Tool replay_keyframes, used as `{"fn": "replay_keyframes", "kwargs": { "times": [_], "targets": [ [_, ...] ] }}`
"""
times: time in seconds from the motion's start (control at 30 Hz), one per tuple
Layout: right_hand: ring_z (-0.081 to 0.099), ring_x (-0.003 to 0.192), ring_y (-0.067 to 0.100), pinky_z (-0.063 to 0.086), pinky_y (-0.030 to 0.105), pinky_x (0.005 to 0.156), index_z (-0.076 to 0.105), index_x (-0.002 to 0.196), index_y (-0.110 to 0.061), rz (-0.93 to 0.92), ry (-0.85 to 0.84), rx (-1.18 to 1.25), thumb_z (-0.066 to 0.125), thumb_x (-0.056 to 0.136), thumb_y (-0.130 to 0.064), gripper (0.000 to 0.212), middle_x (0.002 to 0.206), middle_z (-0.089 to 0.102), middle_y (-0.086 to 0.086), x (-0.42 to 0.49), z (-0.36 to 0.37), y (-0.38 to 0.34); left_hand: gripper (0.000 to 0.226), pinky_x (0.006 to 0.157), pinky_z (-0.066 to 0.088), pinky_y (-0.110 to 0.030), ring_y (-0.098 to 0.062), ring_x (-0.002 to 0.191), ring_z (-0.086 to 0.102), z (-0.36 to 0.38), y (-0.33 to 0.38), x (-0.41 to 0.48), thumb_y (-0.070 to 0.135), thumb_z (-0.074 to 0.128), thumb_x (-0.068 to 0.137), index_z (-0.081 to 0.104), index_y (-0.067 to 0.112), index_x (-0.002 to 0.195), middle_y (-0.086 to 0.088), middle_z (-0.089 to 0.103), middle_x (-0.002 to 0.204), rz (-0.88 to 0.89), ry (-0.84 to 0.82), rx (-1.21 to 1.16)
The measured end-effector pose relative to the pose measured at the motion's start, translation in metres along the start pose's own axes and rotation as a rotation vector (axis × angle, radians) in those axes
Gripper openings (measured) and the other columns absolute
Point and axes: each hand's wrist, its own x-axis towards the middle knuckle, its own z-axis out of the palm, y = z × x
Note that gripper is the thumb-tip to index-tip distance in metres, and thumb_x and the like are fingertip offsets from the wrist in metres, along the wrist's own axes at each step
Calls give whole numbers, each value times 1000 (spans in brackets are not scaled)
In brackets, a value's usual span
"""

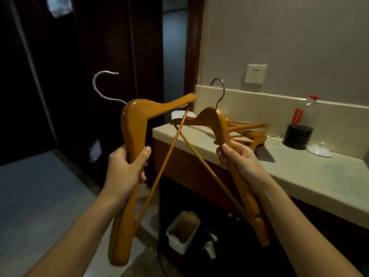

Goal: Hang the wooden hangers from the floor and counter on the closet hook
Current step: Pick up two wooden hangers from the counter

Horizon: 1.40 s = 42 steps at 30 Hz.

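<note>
Head view, hangers in hand: two wooden hangers, one per hand. The left hanger (135,120) and the right hanger (217,120) are both raised in front of the counter (299,172), with their metal hooks pointing up.
Hangers on counter: at least two counter hangers (249,127) lie overlapping near the wall, partly on a grey mat (263,154). The exact count is unclear.
Left hand (127,166): fingers and thumb are wrapped firmly round one arm of the left hanger.
Right hand (237,158): clasped round one arm of the right hanger, thumb on top.
Lower bars: the two held hangers' thin bars cross between the hands.
Other counter items: one bottle (311,110), one dark tub (297,136), one white lid (319,151).
Wall: one socket (255,73).
Floor: one white bin (182,232) below the counter.
</note>
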Motion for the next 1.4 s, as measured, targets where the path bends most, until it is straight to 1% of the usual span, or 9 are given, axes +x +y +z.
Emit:
{"fn": "replay_keyframes", "kwargs": {
  "times": [0.13,0.27,0.53,0.67,0.87,1.0,1.1,1.27,1.4],
  "targets": [
    [50,60,9,44,22,59,59,98,-7,97,-125,-2,49,93,-25,21,70,53,1,11,42,42,23,41,44,-17,-6,38,51,-43,-33,-16,24,55,91,53,10,73,-3,53,55,-122,82,104],
    [52,62,10,47,21,61,57,106,5,170,-248,-96,47,95,-23,32,73,54,5,18,87,80,26,42,44,-21,-6,38,50,-89,-70,-37,29,53,92,51,11,72,3,51,48,-342,84,117],
    [53,55,9,50,25,62,59,92,0,370,-473,-221,46,97,-23,27,64,54,3,22,177,162,25,40,44,-19,-8,36,49,-171,-154,-89,26,54,92,50,13,70,2,51,48,-613,108,240],
    [51,53,8,45,16,55,61,93,-7,448,-575,-281,48,96,-25,23,61,54,-1,16,214,209,19,47,46,-25,-14,45,52,-203,-199,-123,28,55,91,52,15,77,-4,54,62,-770,70,272],
    [47,47,12,40,26,51,60,82,-18,575,-664,-384,50,96,-21,17,54,50,0,-7,244,283,14,44,46,-18,-8,45,56,-235,-253,-168,23,56,91,58,9,88,-6,62,70,-974,9,296],
    [50,40,-2,40,17,50,59,84,-29,650,-658,-555,55,93,-22,12,46,54,-10,-23,247,322,10,54,51,-23,-13,61,67,-248,-281,-195,21,55,91,59,16,98,-9,68,88,-1111,-12,242],
    [56,52,1,41,18,54,62,94,-20,718,-655,-668,57,91,-24,7,60,58,-8,-29,243,345,15,54,51,-23,-18,69,68,-248,-299,-210,21,57,90,56,20,105,-9,67,93,-1185,81,303],
    [60,71,15,43,23,61,66,112,-8,843,-691,-800,62,88,-21,27,81,64,5,-29,227,378,23,52,48,-20,-16,70,69,-244,-330,-205,20,54,91,52,16,114,-7,65,96,-1314,-51,337],
    [65,82,22,49,26,65,68,107,-10,964,-741,-854,64,86,-27,27,88,68,8,-7,213,404,20,51,48,-22,-19,66,67,-237,-356,-178,18,54,92,51,14,111,-8,65,90,-1366,-26,325]
  ]
}}
